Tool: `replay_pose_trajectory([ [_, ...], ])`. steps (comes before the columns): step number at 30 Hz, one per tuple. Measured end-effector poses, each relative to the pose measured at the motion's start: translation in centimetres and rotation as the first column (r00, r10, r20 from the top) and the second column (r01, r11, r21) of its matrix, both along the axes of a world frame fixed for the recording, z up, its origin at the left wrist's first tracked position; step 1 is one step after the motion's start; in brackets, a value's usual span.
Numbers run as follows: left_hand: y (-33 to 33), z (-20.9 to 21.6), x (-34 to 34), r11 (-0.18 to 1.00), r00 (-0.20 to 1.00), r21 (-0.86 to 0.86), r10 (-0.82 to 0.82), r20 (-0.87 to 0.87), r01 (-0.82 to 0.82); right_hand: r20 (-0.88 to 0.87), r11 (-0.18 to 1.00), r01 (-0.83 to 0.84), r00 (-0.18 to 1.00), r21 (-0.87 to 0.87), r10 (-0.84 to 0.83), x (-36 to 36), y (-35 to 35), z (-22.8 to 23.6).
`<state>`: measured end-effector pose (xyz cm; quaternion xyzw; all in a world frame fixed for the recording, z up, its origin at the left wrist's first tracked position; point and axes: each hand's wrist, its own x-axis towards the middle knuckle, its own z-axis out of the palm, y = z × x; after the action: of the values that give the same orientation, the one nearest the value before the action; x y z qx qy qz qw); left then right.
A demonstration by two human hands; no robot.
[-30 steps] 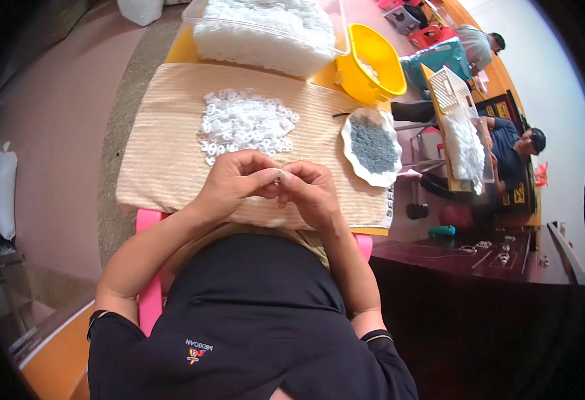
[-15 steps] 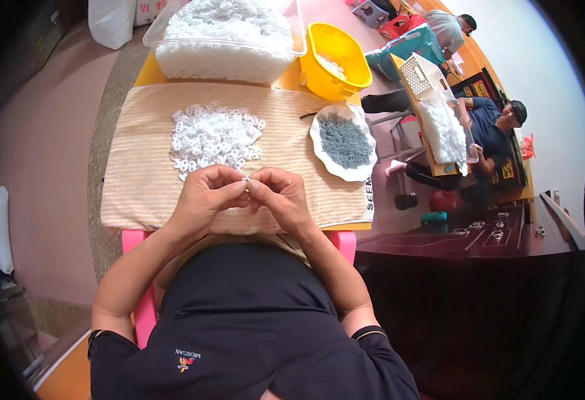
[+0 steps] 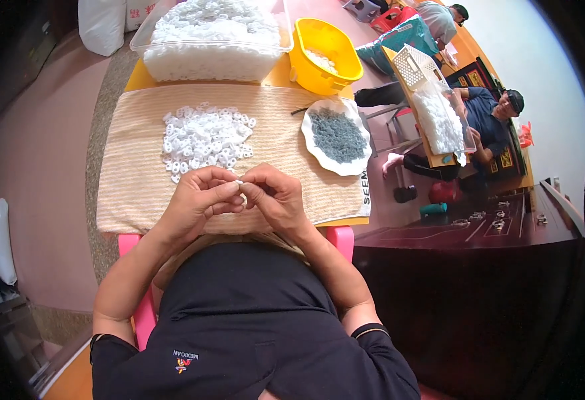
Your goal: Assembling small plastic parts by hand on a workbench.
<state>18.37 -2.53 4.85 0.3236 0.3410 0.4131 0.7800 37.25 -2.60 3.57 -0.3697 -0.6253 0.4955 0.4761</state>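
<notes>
My left hand (image 3: 202, 197) and my right hand (image 3: 278, 198) meet over the near edge of a striped beige towel (image 3: 132, 167). Their fingertips pinch a small white plastic piece (image 3: 240, 182) between them; most of it is hidden by the fingers. Just beyond my left hand lies a loose pile of small white plastic pieces with round holes (image 3: 206, 139). To the right of the pile, a white scalloped plate (image 3: 311, 150) holds a heap of tiny dark grey parts (image 3: 337, 135).
At the table's far side stand a clear bin (image 3: 212, 65) full of white pieces and a yellow tub (image 3: 319, 79) with a few pale pieces. On the right, a co-worker (image 3: 489, 113) sits at another table with a bin of white parts (image 3: 439, 123); another person (image 3: 436, 23) is farther back.
My fingers have shifted around the small piece, and its white end now shows between the fingertips. The view has turned slightly, moving the table a little left.
</notes>
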Motion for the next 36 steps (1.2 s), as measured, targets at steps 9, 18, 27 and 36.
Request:
replay_pose_trajectory([
  [9, 0.0, -0.5, -0.5, 0.990, 0.989, -0.026, -0.134, 0.061, 0.136, -0.200, 0.957, -0.273, 0.947, -0.096, 0.250, 1.6, 0.7, 0.3],
  [18, -0.1, -0.9, -0.6, 0.980, 0.976, -0.015, -0.194, 0.098, 0.197, -0.279, 0.883, -0.343, 0.925, -0.320, 0.258, 2.4, -0.1, 1.3],
  [27, -0.1, -0.6, -0.2, 0.990, 0.992, -0.065, -0.124, 0.025, 0.125, 0.622, 0.871, 0.229, 0.623, 0.435, -0.474, 11.2, 2.3, 1.4],
  [36, 0.0, -0.7, -0.1, 0.994, 0.996, -0.069, -0.084, 0.003, 0.084, 0.856, 0.888, 0.173, 0.240, 0.425, -0.457, 13.0, 2.7, 2.9],
])
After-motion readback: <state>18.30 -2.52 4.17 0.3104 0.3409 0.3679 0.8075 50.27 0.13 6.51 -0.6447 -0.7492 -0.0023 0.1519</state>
